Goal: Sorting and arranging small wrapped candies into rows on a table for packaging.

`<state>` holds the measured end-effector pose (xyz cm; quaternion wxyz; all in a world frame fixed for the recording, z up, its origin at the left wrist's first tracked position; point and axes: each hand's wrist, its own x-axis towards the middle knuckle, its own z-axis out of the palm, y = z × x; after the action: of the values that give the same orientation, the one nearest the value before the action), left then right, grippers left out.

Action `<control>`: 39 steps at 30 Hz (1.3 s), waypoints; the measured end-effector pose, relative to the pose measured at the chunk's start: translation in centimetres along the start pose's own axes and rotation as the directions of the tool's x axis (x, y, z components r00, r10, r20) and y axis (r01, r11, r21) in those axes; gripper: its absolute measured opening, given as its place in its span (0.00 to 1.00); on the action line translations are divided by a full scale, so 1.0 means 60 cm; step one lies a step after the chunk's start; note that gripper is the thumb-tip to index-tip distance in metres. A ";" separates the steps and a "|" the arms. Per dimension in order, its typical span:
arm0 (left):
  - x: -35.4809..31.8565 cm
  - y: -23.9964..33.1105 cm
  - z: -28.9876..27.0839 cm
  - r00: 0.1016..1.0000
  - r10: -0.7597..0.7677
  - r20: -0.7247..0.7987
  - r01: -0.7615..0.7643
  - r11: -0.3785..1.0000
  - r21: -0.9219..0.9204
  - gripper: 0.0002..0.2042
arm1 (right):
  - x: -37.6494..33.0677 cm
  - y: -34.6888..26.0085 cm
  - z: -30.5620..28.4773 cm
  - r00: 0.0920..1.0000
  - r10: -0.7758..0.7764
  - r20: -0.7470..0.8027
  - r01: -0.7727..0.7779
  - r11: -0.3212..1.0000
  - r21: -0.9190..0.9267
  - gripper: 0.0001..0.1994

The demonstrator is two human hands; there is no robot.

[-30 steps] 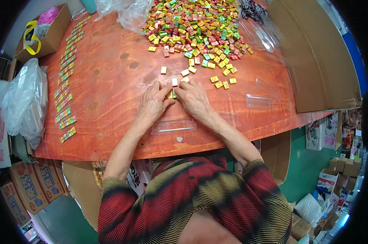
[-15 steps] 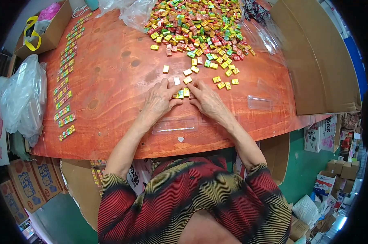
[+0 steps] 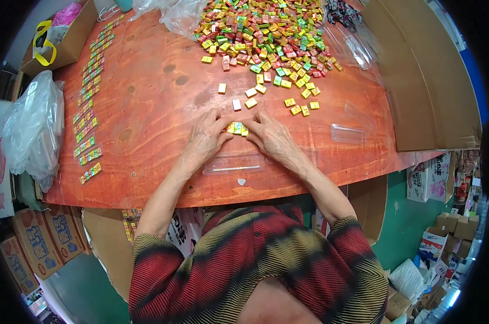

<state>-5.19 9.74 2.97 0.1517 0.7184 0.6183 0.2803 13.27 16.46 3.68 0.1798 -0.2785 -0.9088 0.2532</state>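
Note:
A short row of small yellow and green boxes (image 3: 237,128) lies on the red-brown table, squeezed between my two hands. My left hand (image 3: 204,137) presses on the row's left end with thumb and fingers, while my right hand (image 3: 275,138) closes on its right end. Fingertips hide the outer boxes in part. Just beyond the hands are a white-faced box (image 3: 236,104) and a few loose yellow boxes (image 3: 250,102). A clear plastic tray (image 3: 233,164) rests on the near side of the row, by my left wrist.
A big heap of small coloured boxes (image 3: 260,35) covers the far middle. Finished-looking rows of boxes (image 3: 88,143) line the left side. Another clear tray (image 3: 347,134) lies at right, beside a tall cardboard box (image 3: 428,81). Plastic bags (image 3: 34,129) hang at the left edge.
Both hands have drawn the small boxes together into a tight row, shifting slightly left. A yellow box near the right fingertips now stands clear of them.

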 end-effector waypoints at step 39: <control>-0.135 0.069 -0.009 0.999 0.044 0.009 -0.044 0.915 0.402 0.21 | -0.108 -0.066 0.039 0.978 -0.026 -0.208 0.016 0.999 -0.049 0.13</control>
<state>-2.80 0.98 3.98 -0.0052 0.7479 0.6465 0.1507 15.63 8.92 2.81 0.2703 -0.2982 -0.8935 0.1991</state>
